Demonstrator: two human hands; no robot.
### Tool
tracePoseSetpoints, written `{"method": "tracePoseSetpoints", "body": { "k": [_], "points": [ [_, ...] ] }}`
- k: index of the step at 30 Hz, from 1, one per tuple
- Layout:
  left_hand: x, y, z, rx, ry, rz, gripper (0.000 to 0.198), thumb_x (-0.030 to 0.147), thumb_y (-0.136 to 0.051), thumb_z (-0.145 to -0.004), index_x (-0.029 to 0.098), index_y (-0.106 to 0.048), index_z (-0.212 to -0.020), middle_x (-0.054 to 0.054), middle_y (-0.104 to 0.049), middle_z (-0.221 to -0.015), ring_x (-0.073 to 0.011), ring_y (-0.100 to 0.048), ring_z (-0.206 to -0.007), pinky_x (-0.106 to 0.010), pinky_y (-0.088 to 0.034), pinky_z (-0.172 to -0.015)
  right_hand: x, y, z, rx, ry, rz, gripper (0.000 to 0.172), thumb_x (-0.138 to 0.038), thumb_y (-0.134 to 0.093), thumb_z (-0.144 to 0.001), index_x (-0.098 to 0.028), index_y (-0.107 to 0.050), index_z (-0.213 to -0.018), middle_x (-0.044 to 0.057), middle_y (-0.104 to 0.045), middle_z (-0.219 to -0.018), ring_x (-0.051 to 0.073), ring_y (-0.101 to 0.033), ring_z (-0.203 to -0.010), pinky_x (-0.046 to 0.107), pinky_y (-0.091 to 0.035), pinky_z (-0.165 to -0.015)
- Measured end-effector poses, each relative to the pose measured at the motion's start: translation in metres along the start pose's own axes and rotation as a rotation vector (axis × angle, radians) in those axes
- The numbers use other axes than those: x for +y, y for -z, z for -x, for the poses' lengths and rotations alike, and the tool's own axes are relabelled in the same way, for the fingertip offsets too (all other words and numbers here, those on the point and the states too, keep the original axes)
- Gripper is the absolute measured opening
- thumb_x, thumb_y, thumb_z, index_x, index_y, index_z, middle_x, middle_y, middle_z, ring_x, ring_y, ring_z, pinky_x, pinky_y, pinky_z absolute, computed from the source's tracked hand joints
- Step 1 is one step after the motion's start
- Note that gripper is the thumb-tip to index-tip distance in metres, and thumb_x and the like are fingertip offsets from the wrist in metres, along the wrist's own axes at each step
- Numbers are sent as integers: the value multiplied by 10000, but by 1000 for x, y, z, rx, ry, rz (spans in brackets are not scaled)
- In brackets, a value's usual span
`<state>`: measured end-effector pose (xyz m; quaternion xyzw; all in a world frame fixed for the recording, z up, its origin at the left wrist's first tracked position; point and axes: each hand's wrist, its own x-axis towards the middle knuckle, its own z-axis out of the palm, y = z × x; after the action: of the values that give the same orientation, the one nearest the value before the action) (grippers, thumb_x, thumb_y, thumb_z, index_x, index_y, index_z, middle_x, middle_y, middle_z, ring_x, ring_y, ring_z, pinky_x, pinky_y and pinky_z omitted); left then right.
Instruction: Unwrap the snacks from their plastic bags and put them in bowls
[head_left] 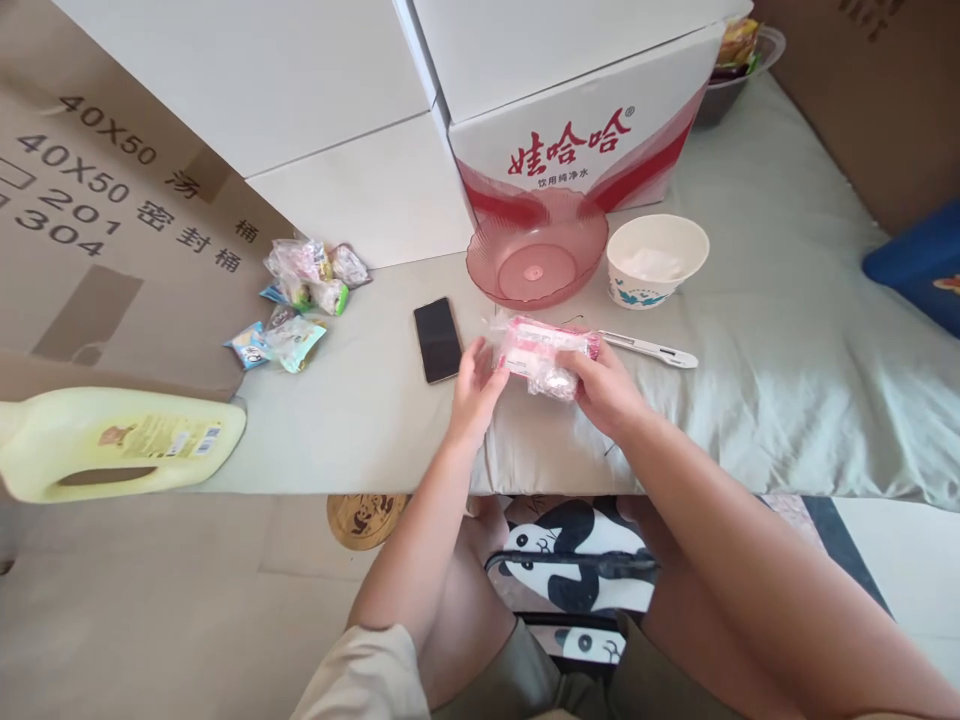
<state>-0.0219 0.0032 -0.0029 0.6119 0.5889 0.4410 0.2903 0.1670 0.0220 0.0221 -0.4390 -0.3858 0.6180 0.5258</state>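
Note:
A pink-and-white packet in crinkled clear plastic [534,345] is held above the light green cloth, between my two hands. My right hand [604,385] grips its right end, with the thumb pressed on top. At the left end, the thumb and fingers of my left hand [478,385] close on the clear wrapper. What the packet contains cannot be made out. Just past my right hand lies a slim white handle [660,352]; its other end is partly hidden by the packet. A dark phone [437,340] lies left of my left hand.
Behind the packet are a translucent pink bowl [536,285] and a patterned paper cup [637,285] with a whitish lining. Several small wrapped snacks [296,290] lie left. A yellow jug [150,440] stands at the left edge. Boxes [570,140] back the cloth-covered surface [750,400].

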Motion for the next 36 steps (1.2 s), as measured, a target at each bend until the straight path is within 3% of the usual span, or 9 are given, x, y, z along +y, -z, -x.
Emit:
{"method": "tracePoseSetpoints", "body": {
  "k": [3, 6, 10, 15, 20, 24, 29, 32, 36],
  "points": [
    [-3, -5, -8, -47, -1, 124, 573, 615, -522, -966, 307, -456, -1444, -118, -590, -1468, -246, -614, -1322, -384, -537, -1054, -3, -8, 8, -4, -140, -172, 490, -356, -790, -656, -249, -546, -1067, -30, -630, -907, 127, -571, -723, 250, -460, -612],
    [1, -8, -10, 102, 28, 229, 475, 637, -522, -958, 267, -613, -1241, -87, -711, -1255, -236, -687, -1184, -390, -561, -1015, -1, -14, 12, 25, -160, -130, 497, -375, -817, -656, -251, -554, -1059, -44, -636, -874, 123, -562, -717, 249, -456, -620],
    [8, -3, -9, 189, 1, 443, 422, 634, -564, -940, 271, -666, -1129, -67, -707, -1276, -231, -665, -1235, -405, -530, -1064, 5, -19, 13, 82, -141, -134, 461, -423, -817, -686, -254, -587, -1048, -17, -680, -952, 154, -620, -828, 268, -495, -669],
    [19, -5, 6, 54, -238, 282, 407, 587, -523, -976, 278, -723, -1149, -88, -571, -1473, -264, -526, -1417, -438, -431, -1185, 15, -26, 16, 111, -63, -198, 453, -477, -817, -714, -255, -597, -1042, -6, -684, -971, 163, -640, -872, 285, -532, -719],
    [15, -17, 14, -7, -306, 87, 576, 673, -701, -811, 249, -667, -1200, -132, -333, -1630, -354, -420, -1491, -485, -473, -1149, 23, -27, 22, 133, -7, -95, 494, -533, -774, -768, -245, -560, -1108, 25, -684, -1047, 180, -658, -936, 334, -559, -837],
    [14, -6, 4, -12, -258, 29, 321, 494, -683, -896, 230, -652, -1076, -137, -409, -1590, -328, -467, -1459, -499, -476, -1128, 18, -10, 18, 48, 56, 132, 563, -556, -753, -780, -248, -536, -1199, 87, -662, -1198, 239, -663, -1054, 406, -564, -914],
    [26, 13, 1, -330, -249, -29, 181, 171, -721, -781, 216, -645, -940, -115, -534, -1510, -320, -548, -1387, -474, -522, -1061, 10, 17, 5, -109, 253, 395, 776, -443, -747, -774, -319, -429, -1471, 114, -431, -1581, 294, -524, -1373, 492, -479, -1094],
    [24, 10, 5, -374, -228, 32, 369, 85, -689, -726, 236, -598, -1051, -123, -464, -1565, -316, -530, -1404, -430, -571, -978, 8, 21, 2, -201, 334, 503, 494, -345, -672, -808, -276, -613, -1293, 109, -568, -1478, 285, -570, -1325, 494, -476, -1092],
    [8, -2, 9, -316, -116, 200, 760, 155, -744, -732, 331, -380, -1375, -144, -246, -1664, -275, -615, -1288, -397, -617, -882, 5, 18, 5, -138, 454, 615, 181, -239, -596, -819, -241, -697, -969, 102, -723, -1207, 276, -655, -1188, 480, -491, -1052]
  ]
}}
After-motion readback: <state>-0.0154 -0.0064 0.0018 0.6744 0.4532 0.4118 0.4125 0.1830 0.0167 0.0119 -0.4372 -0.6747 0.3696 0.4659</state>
